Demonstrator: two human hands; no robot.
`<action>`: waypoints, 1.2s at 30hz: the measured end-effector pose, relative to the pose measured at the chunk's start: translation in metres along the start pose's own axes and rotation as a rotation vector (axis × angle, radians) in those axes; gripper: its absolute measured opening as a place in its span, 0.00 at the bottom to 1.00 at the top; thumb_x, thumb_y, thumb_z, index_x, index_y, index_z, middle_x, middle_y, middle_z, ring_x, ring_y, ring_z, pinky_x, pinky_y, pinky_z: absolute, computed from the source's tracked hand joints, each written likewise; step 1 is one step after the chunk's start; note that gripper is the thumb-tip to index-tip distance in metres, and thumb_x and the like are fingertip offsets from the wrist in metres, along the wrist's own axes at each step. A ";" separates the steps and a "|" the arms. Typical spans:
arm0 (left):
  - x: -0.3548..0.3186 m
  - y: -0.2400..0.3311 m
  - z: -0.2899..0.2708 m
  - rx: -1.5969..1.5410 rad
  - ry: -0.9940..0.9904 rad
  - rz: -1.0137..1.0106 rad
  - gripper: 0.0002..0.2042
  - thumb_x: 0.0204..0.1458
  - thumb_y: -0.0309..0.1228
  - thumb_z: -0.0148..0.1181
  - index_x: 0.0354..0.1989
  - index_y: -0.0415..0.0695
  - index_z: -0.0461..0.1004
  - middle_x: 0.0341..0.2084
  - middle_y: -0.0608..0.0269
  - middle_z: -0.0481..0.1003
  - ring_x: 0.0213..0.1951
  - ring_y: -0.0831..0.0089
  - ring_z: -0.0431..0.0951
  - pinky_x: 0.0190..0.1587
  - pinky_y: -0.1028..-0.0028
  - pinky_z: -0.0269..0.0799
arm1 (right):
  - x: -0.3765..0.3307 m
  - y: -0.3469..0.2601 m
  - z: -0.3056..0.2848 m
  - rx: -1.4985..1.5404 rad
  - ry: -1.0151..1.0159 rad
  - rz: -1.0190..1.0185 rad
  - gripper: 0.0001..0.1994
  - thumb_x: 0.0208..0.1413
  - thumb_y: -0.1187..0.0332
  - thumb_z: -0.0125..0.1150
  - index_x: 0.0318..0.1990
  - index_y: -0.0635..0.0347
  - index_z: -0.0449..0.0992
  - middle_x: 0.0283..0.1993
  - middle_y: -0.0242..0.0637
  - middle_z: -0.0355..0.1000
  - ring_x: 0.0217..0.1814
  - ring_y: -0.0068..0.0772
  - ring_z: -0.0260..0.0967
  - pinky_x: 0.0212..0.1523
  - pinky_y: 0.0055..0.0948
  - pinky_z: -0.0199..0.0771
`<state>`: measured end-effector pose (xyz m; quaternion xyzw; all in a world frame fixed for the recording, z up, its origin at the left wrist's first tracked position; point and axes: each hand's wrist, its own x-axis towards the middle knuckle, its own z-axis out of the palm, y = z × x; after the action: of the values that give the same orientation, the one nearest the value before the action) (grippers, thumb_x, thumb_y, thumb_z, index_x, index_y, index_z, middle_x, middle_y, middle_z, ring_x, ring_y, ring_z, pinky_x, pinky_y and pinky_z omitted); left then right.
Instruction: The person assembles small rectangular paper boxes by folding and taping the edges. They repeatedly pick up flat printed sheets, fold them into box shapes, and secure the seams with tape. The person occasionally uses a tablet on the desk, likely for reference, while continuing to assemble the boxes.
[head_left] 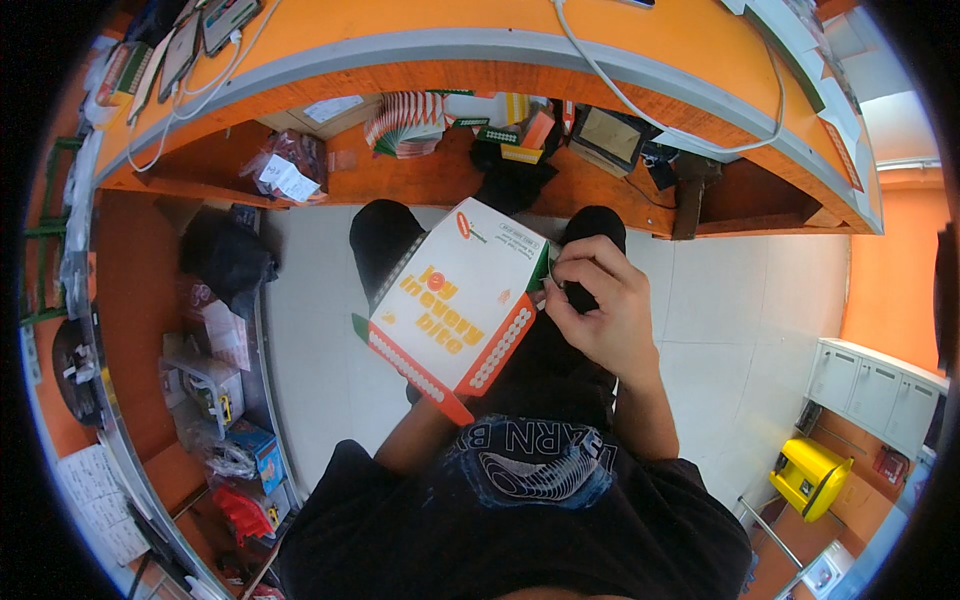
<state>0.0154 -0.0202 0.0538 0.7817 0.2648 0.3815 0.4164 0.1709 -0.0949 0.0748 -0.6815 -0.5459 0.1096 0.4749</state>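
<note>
A white cardboard food box (455, 290) with orange-red and green edges is held tilted above my lap. Its top panel carries yellow and orange print, and a green flap sticks out at its left corner. Beside its right edge, my right hand (603, 305) pinches at the green corner flap (541, 270) between thumb and fingers. My left forearm (415, 437) runs up behind the box. The box hides my left hand, so its fingers do not show.
Ahead, an orange desk (450, 30) has a shelf with a stack of flat cartons (405, 125), a bagged packet (290, 170) and a dark-screened device (607, 135). White cables (650, 118) hang over the desk edge. Shelving with a red bin (242, 512) stands left; a yellow case (808, 480) lies right.
</note>
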 end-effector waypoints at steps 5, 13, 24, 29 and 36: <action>0.001 0.005 -0.006 0.018 -0.024 0.021 0.19 0.59 0.28 0.64 0.57 0.38 0.69 0.50 0.57 0.73 0.51 0.69 0.75 0.51 0.71 0.73 | 0.008 0.001 -0.013 0.086 -0.096 -0.021 0.07 0.42 0.81 0.68 0.29 0.67 0.76 0.36 0.39 0.73 0.33 0.33 0.73 0.35 0.26 0.74; 0.002 0.009 -0.015 0.047 -0.065 0.047 0.19 0.59 0.28 0.63 0.57 0.38 0.69 0.50 0.57 0.73 0.51 0.69 0.75 0.51 0.71 0.73 | 0.010 0.006 -0.015 0.225 -0.090 0.102 0.07 0.41 0.81 0.69 0.28 0.66 0.76 0.35 0.37 0.73 0.34 0.30 0.72 0.36 0.25 0.72; 0.005 0.009 -0.021 0.063 -0.100 0.077 0.19 0.59 0.28 0.63 0.57 0.38 0.69 0.50 0.57 0.73 0.51 0.69 0.75 0.52 0.71 0.72 | 0.016 0.004 -0.025 0.200 -0.183 -0.021 0.07 0.40 0.81 0.70 0.25 0.65 0.77 0.33 0.37 0.72 0.34 0.31 0.71 0.35 0.26 0.71; 0.005 0.010 -0.018 0.070 -0.095 0.087 0.19 0.60 0.28 0.63 0.57 0.38 0.69 0.50 0.57 0.73 0.51 0.69 0.75 0.52 0.71 0.72 | 0.014 0.006 -0.025 0.242 -0.221 -0.028 0.07 0.41 0.81 0.68 0.27 0.65 0.74 0.34 0.38 0.71 0.36 0.37 0.73 0.36 0.31 0.73; 0.006 0.009 -0.017 0.081 -0.099 0.098 0.19 0.60 0.28 0.63 0.57 0.38 0.69 0.50 0.57 0.73 0.52 0.69 0.75 0.52 0.71 0.72 | 0.011 0.002 -0.022 0.135 -0.152 -0.035 0.08 0.38 0.81 0.68 0.27 0.64 0.75 0.35 0.38 0.71 0.36 0.39 0.73 0.36 0.32 0.74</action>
<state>0.0054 -0.0128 0.0702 0.8279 0.2205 0.3512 0.3777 0.1907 -0.0969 0.0888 -0.6281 -0.5837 0.1893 0.4786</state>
